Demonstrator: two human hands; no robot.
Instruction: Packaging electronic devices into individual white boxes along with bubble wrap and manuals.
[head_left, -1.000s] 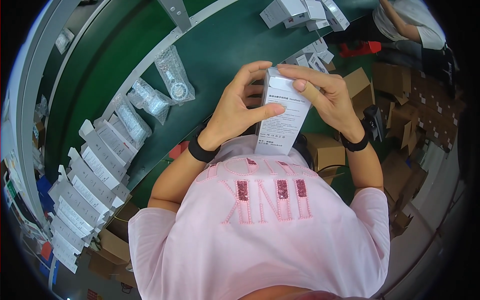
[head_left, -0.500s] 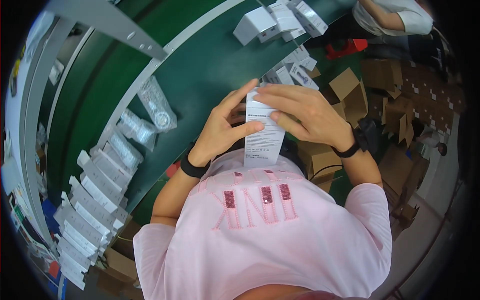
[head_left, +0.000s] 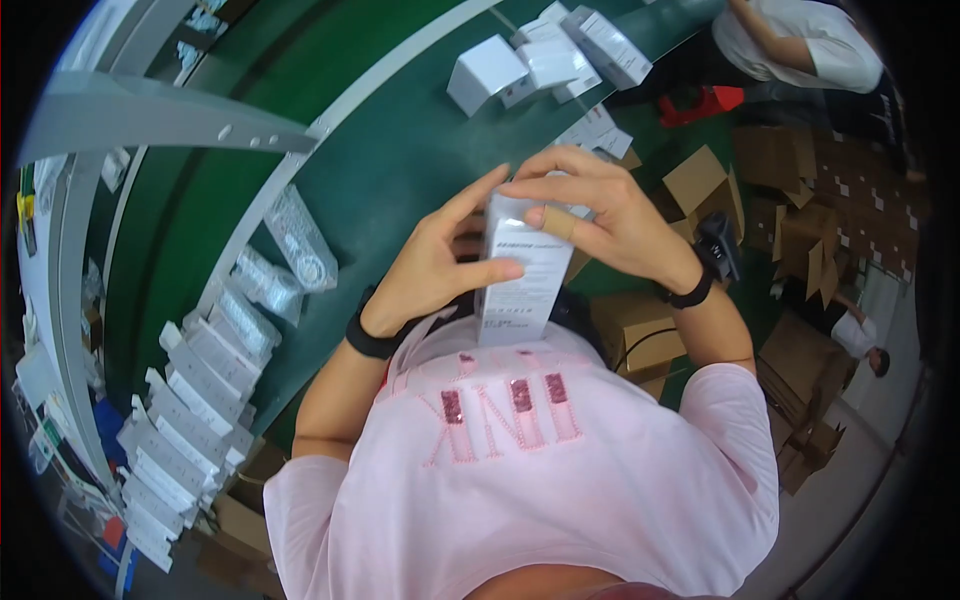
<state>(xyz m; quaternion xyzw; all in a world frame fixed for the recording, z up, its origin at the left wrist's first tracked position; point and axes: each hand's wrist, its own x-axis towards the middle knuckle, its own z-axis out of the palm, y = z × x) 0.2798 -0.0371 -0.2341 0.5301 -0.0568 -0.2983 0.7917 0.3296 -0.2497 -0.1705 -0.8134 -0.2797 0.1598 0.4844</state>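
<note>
A tall white carton (head_left: 520, 290) with small print stands close against my pink shirt. My left hand (head_left: 425, 265) wraps its left side, the thumb laid across the printed face. At the carton's top end, my right hand (head_left: 610, 215) has its fingers bent over the edge and its thumb, which has a tan band round it, on the upper face. The top closure lies mostly under these fingers, so I cannot tell whether it is fully closed.
Several white cartons (head_left: 487, 72) stand at the table's far end. Bubble-wrapped items (head_left: 300, 240) lie beside a row of open white cartons (head_left: 190, 425) at left. A metal post (head_left: 180, 110) crosses the upper left. Brown cardboard boxes (head_left: 700, 190) and people (head_left: 800, 45) are at right.
My right hand's fingers, flatter over the carton's top before, are now more bent and raised. The carton is turned slightly, with more of its left side showing. The whole view has shifted a little.
</note>
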